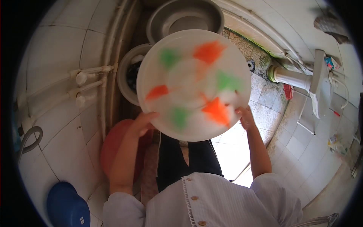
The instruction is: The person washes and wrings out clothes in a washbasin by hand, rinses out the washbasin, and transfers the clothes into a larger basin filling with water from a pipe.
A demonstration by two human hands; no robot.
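A large round white plastic basin (189, 83), blurred by motion, fills the middle of the head view. Orange and green leaf-like patches mark its pale surface. My left hand (143, 124) grips its rim at the lower left, with the fingers partly hidden behind the edge. On the lower right, my right hand (246, 117) is closed on the same rim. Just behind it stand a grey metal basin (155, 26) and a white tub (123, 73) with something dark inside, both partly covered from view.
A red basin (111, 145) stands by the left wall, below my left forearm. Near the lower left is a blue basin (68, 204). White pipes (90, 83) run along the tiled wall. To the right are a sink (319, 87) and a red brush (288, 91).
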